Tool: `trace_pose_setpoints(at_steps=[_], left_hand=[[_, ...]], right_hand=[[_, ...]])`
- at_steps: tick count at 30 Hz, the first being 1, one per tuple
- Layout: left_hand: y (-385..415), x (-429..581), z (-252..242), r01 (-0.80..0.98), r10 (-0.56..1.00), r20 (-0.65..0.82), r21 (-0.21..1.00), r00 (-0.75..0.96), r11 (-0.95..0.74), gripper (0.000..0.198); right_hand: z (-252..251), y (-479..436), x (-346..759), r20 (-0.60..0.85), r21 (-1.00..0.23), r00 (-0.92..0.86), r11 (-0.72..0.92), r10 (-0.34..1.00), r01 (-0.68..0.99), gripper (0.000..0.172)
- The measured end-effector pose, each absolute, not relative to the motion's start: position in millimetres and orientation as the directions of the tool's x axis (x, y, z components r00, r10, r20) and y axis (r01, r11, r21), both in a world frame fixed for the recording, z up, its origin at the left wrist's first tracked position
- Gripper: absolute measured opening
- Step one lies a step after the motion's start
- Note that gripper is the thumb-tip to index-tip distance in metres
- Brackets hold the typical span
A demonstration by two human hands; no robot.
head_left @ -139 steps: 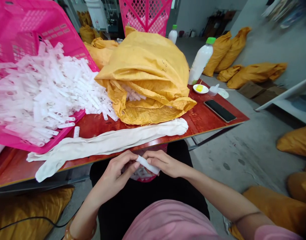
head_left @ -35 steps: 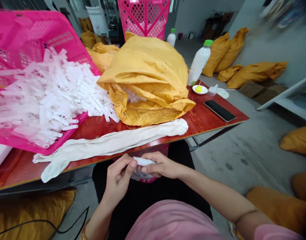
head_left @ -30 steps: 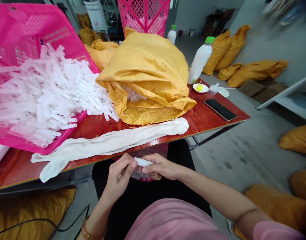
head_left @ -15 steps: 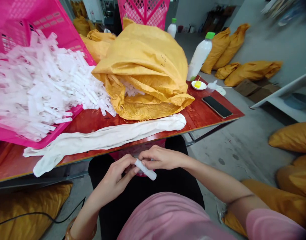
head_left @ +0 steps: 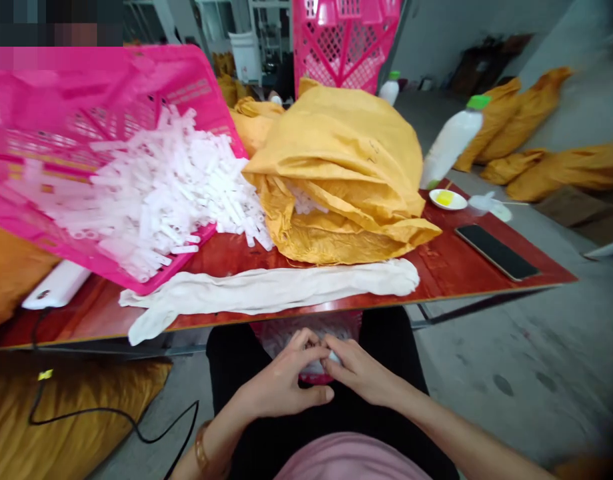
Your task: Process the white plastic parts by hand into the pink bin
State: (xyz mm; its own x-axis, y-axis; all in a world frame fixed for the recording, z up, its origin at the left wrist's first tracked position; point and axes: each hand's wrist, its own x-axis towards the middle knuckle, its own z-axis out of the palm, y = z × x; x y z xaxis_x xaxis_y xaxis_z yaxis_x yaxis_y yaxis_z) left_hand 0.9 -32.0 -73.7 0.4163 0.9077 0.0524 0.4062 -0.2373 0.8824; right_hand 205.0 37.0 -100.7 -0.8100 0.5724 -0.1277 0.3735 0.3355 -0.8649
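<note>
Two bare hands over our lap (head_left: 225,363), left hand (head_left: 281,385) and right hand (head_left: 360,371) together, fingertips clamped on a white plastic tube (head_left: 333,358), mostly hidden, just below the red table (head_left: 436,277) edge.

- Plastic crate (head_left: 111,73) tilted on tabletop (head_left: 446,273), left side, plastic tubes (head_left: 156,193) inside
- Woven sack (head_left: 336,167) right of crate
- Stocking (head_left: 266,290) before both
- Smartphone (head_left: 496,252) far right

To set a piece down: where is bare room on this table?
Bare red tabletop shows between the white cloth strip and the black phone, below the yellow sack. A smaller patch lies front left, below the pink crate. The left is crowded with white plastic tubes.
</note>
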Motion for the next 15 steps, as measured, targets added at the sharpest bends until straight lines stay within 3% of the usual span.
trace_pose_setpoints(at_steps=[2,3,5,7,10,12,15], left_hand=[[-9.8,-21.8,-66.1,0.455,0.934,0.05,0.863,0.355,-0.219,0.035],[4.0,-37.8,-60.2,0.523,0.968,0.061,0.832,0.243,-0.184,0.032],[35.8,-73.0,-47.3,0.72,0.986,0.14,0.694,-0.096,-0.028,0.029],[70.4,-104.3,-38.0,0.831,0.922,0.239,0.54,-0.306,0.136,0.031],[115.1,-130.1,-37.7,0.839,0.879,0.268,0.495,-0.395,0.227,0.032],[131.8,-133.6,-43.6,0.837,0.877,0.246,0.481,-0.413,0.26,0.025],[132.7,-131.7,-51.7,0.851,0.885,0.22,0.441,-0.41,0.285,0.014]], right_hand=[[-109.6,45.2,203.3,-0.126,-0.739,-0.809,0.489,0.575,0.463,0.018],[-112.8,49.1,202.5,-0.108,-0.672,-0.805,0.554,0.583,0.492,0.02],[-112.3,56.6,202.4,-0.076,-0.57,-0.803,0.635,0.591,0.521,0.039],[-98.8,65.8,203.6,-0.098,-0.575,-0.829,0.649,0.551,0.499,0.057],[-59.5,92.8,201.2,-0.117,-0.732,-0.888,0.565,0.445,0.38,0.043],[-33.0,124.6,193.5,-0.024,-0.786,-0.87,0.529,0.492,0.321,0.033],[-10.6,188.3,172.9,0.15,-0.633,-0.723,0.627,0.675,0.454,0.028]])
